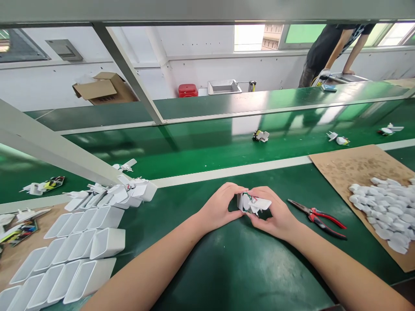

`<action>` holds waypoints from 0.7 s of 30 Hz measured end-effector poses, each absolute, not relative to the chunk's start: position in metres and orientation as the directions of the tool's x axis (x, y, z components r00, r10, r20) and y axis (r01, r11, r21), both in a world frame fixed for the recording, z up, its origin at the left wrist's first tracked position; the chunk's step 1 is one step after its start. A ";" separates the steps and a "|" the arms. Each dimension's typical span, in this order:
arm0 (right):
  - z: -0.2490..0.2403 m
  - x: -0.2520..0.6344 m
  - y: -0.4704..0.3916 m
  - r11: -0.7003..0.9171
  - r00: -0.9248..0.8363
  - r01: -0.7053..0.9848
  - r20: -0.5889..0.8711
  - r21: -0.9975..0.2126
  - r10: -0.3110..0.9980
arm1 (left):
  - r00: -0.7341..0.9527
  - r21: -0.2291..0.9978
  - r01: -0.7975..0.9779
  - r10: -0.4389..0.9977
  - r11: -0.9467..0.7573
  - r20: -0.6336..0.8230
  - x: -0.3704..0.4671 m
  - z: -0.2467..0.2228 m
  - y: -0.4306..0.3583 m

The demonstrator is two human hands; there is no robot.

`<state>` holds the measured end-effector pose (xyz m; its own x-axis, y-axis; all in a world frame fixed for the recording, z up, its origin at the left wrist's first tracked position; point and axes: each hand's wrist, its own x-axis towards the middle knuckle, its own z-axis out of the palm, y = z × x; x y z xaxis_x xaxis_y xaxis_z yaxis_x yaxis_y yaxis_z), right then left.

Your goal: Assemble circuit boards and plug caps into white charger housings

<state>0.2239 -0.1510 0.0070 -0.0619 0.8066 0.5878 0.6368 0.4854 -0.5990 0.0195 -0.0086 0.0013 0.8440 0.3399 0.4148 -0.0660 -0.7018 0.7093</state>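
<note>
Between my two hands, above the green bench, is a white plastic housing (240,202) with a circuit board and a white plug piece (261,204) at its open end. My left hand (218,208) grips the housing's left side between thumb and fingers. From the other side, my right hand (275,214) pinches it near the board, with fingertips at the top and bottom edges. How deep the board sits in the housing cannot be made out. Long-nose pliers (319,216) with red and black handles lie to the right of my right hand.
Rows of open white housings (105,242) stand at the left, with several filled ones (136,192) behind. White plastic pieces (389,211) are heaped on cardboard (352,166) at the right. Circuit assemblies (261,135) lie along the green belt (201,142). A person (327,54) leans over the far side.
</note>
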 end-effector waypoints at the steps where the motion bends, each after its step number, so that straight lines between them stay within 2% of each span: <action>1: 0.006 0.224 -0.151 0.485 -0.063 0.637 0.587 -0.599 0.807 | 0.843 0.709 -0.067 0.340 -0.702 0.416 0.020 0.001 -0.008; 12: 0.005 0.226 -0.153 0.480 -0.076 0.614 0.558 -0.627 0.826 | 0.830 0.698 -0.091 0.334 -0.710 0.448 0.019 -0.002 -0.008; 21: 0.001 0.226 -0.155 0.490 -0.022 0.604 0.602 -0.628 0.798 | 0.818 0.706 -0.087 0.354 -0.703 0.453 0.019 -0.001 -0.008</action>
